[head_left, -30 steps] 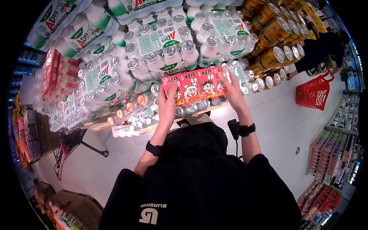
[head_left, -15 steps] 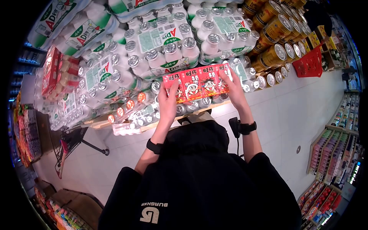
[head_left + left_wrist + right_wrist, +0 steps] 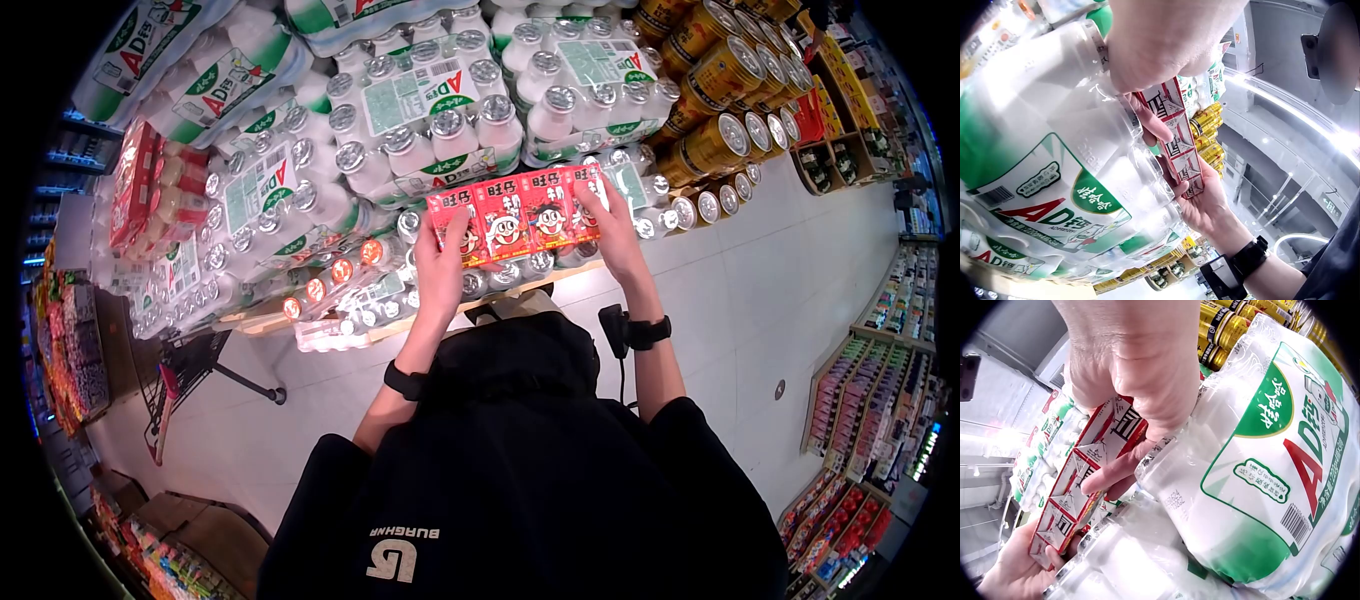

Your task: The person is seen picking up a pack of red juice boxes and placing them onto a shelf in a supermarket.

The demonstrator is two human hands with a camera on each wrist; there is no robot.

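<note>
A red pack of several small drink cartons (image 3: 518,222) is held level between both hands, over the front edge of the stacked bottle packs (image 3: 425,100). My left hand (image 3: 440,262) grips its left end, thumb on the printed face. The right end is gripped by my right hand (image 3: 615,238), thumb also on the face. In the left wrist view the row of white carton ends (image 3: 1175,134) shows between the two hands, with fingers underneath. The right wrist view shows the same cartons (image 3: 1079,478) beside a wrapped pack of white bottles (image 3: 1272,456).
Gold cans (image 3: 715,75) are stacked at the right of the bottles. A red-topped bottle pack (image 3: 150,190) sits at the left. A shopping cart (image 3: 185,385) stands at the lower left on the pale floor (image 3: 720,330). Shelves of goods (image 3: 865,400) line the right side.
Both hands and the carton pack have stayed almost still, shifting up very slightly. The person with the red basket at the upper right has moved away out of the head view.
</note>
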